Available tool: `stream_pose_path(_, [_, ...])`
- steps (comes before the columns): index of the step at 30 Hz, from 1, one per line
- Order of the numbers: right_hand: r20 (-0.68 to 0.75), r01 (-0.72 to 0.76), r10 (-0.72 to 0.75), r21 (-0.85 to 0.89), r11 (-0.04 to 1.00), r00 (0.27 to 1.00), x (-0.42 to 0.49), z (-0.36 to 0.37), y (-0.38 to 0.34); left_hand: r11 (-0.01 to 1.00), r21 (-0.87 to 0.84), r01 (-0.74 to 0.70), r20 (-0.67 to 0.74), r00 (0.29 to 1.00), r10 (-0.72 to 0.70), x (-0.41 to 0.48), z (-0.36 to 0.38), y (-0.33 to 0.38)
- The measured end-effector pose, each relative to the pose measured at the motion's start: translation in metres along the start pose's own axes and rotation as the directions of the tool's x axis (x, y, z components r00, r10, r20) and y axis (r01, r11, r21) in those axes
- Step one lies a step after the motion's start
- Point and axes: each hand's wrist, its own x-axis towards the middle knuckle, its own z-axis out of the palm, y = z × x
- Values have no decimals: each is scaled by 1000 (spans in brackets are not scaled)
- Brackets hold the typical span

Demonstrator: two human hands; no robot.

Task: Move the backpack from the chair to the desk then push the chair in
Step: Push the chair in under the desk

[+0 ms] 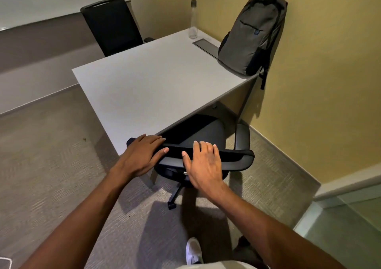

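Note:
The grey backpack [252, 35] stands upright on the far right corner of the white desk [148, 91], leaning against the yellow wall, one strap hanging over the desk edge. The black office chair [231, 157] is tucked partly under the desk's near edge, its seat mostly beneath the top. My left hand [142, 155] lies flat on the left end of the chair's backrest top, fingers extended. My right hand [203, 163] rests on the middle of the same backrest top, fingers spread, not wrapped around it.
A clear bottle [193, 19] stands at the desk's far edge beside a cable hatch [207, 46]. A second black chair [112, 25] sits behind the desk. The yellow wall runs close on the right. Carpet lies to the left. My white shoe [192, 250] is below.

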Motion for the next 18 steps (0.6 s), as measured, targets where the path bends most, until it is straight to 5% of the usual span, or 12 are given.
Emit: stream_pose_path(18, [2,70,-70,-27,997,998,24,-7,72,994,32,102,-76,992,-100,19,17,61])
